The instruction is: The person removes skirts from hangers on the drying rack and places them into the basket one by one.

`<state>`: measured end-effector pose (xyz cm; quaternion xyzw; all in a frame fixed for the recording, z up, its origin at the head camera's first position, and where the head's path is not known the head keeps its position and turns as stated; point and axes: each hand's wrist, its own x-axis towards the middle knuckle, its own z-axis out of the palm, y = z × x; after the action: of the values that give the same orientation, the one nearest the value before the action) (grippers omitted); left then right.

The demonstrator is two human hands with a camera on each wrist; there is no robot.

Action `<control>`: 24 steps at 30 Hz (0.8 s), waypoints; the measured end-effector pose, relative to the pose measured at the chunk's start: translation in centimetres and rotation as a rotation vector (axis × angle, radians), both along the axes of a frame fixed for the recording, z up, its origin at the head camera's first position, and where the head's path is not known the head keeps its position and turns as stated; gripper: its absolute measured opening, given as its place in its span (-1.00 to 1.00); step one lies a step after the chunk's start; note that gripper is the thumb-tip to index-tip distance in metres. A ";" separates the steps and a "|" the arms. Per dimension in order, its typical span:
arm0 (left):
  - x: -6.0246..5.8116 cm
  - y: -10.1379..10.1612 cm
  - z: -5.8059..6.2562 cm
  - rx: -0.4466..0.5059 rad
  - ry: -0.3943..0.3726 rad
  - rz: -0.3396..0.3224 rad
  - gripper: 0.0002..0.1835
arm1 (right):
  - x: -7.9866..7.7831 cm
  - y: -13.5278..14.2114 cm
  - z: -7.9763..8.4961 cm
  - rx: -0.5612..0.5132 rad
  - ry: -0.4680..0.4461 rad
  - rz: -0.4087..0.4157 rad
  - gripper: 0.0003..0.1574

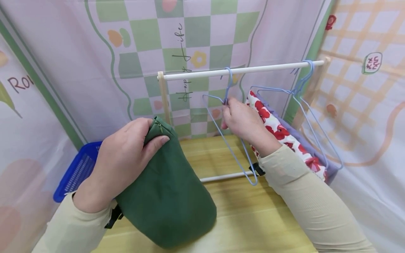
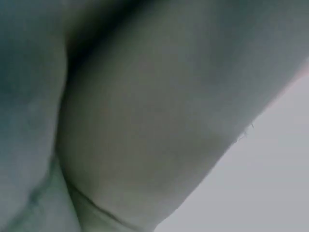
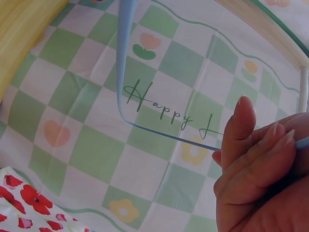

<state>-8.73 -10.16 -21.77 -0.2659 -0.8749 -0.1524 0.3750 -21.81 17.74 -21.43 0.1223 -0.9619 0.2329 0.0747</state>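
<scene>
A dark green cloth item (image 1: 172,189), with a small zipper at its top corner, droops in front of me. My left hand (image 1: 121,158) pinches that corner between thumb and fingers. A light blue hanger (image 1: 230,82) has its hook over the white rod (image 1: 196,74). My right hand (image 1: 242,121) grips it just below the hook; in the right wrist view the fingers of this hand (image 3: 260,179) curl around the hanger (image 3: 124,58). Blurred skin and sleeve fill most of the left wrist view, so the cloth grip is hidden there.
At the rack's right end hang more blue hangers (image 1: 305,79), with a red-flowered white cloth (image 1: 280,131) and a purple cloth (image 1: 300,140) beside them. A blue plastic basket (image 1: 77,168) stands at left. The rack's wooden post (image 1: 164,96) rises above the wooden table (image 1: 253,225).
</scene>
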 end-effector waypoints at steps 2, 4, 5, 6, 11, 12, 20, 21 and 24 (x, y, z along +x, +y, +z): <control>-0.1 0.0 0.0 -0.008 -0.008 -0.019 -0.71 | 0.0 0.0 0.0 -0.003 -0.005 0.001 -0.61; -0.2 0.0 0.1 -0.010 -0.028 -0.035 -0.71 | 0.0 0.1 0.0 -0.004 -0.005 0.004 -0.60; -0.3 -0.1 0.2 -0.011 -0.042 -0.042 -0.71 | 0.0 0.1 0.0 -0.004 -0.003 0.006 -0.60; -0.4 -0.1 0.3 -0.011 -0.061 -0.046 -0.72 | 0.0 0.1 0.0 -0.003 -0.001 0.007 -0.60; -0.7 -0.2 0.8 -0.012 -0.172 -0.061 -0.72 | 0.0 0.1 -0.1 -0.002 0.010 0.013 -0.60; -0.7 -0.3 1.0 -0.012 -0.196 -0.065 -0.71 | 0.0 0.1 -0.1 -0.001 0.014 0.014 -0.60; -0.7 -0.6 2.1 -0.022 -0.437 -0.091 -0.53 | 0.1 0.0 0.0 0.005 0.021 0.015 -0.60; -0.7 -0.6 2.3 -0.035 -0.474 -0.084 -0.50 | 0.1 0.0 0.0 0.007 0.021 0.016 -0.59; -0.8 -0.9 2.8 -0.084 -0.548 -0.090 -0.41 | 0.0 0.0 0.0 0.012 0.022 0.017 -0.59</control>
<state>-9.51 -11.05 -18.97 -0.2687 -0.9365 -0.1989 0.1057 -21.78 17.77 -21.42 0.1337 -0.9613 0.2264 0.0827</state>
